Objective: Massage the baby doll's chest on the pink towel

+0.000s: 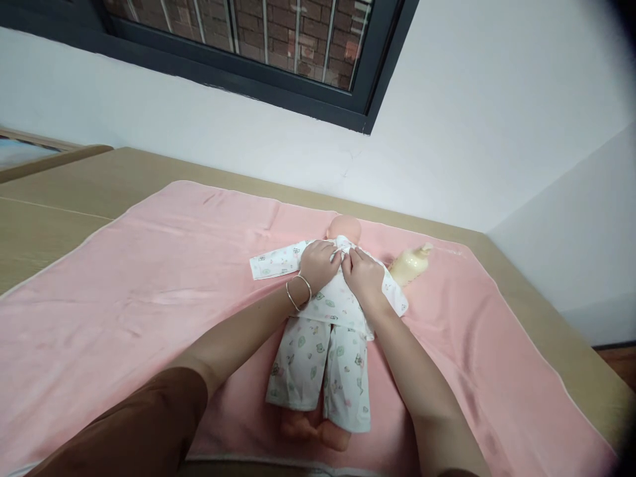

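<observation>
A baby doll [345, 227] lies on its back, head toward the wall and bare feet toward me. It wears a white printed shirt [334, 301] and matching trousers [301, 364]. At the shirt's neckline, my left hand [318, 264], with a bracelet on its wrist, is closed in a pinch on the cloth. Close beside it, my right hand [365, 273] pinches the same collar area from the other side. My fingers hide any fastening there. One sleeve [275, 263] stretches out flat to the left.
Beneath the doll is a pink blanket [149, 285] spread over a wooden table [144, 169]. A pale yellow bottle-shaped object [411, 265] lies right of the doll's shoulder. Behind the table rise a white wall [472, 119] and a dark-framed window [368, 112].
</observation>
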{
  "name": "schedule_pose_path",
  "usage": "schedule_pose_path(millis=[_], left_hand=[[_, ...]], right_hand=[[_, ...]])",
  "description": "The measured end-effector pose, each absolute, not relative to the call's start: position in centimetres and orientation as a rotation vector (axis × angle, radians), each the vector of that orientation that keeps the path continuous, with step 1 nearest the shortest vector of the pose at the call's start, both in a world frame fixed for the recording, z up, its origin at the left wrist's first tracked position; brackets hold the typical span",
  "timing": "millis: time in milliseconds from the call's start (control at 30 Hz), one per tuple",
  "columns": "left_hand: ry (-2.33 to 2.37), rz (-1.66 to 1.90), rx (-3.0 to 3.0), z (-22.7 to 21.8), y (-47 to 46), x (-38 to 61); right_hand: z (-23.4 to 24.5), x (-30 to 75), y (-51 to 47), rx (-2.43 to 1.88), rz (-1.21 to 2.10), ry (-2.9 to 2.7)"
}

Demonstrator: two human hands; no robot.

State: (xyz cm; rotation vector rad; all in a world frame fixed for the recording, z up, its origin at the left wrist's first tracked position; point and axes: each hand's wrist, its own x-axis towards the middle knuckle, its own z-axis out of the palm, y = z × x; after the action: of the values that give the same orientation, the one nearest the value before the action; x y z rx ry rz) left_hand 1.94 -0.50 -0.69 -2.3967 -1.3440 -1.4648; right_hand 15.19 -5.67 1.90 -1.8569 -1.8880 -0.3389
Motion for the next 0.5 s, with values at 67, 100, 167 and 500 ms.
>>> schedule_pose_path(millis=[67,100,167,500], left_hand=[[-1.362,-1.457,-2.367,-0.8,-0.6,2.0],[-1.390,-1.448,-2.362,-0.8,-0.6,2.0],[-1.437,-1.425,-2.392,-0.7,-0.4,2.0],[-1.450,-1.246,-2.667,-0.2,0.3,1.6]], right_hand=[[1.9,15.1,-5.7,-1.845,-0.349,-1.875],[1.9,15.2,-5.7,-1.833,-0.335,-1.870],[1.8,15.4,-5.3,-1.804,-0.270,-1.881],[1.4,16.1,-4.1,-1.780,-0.004,-1.843]])
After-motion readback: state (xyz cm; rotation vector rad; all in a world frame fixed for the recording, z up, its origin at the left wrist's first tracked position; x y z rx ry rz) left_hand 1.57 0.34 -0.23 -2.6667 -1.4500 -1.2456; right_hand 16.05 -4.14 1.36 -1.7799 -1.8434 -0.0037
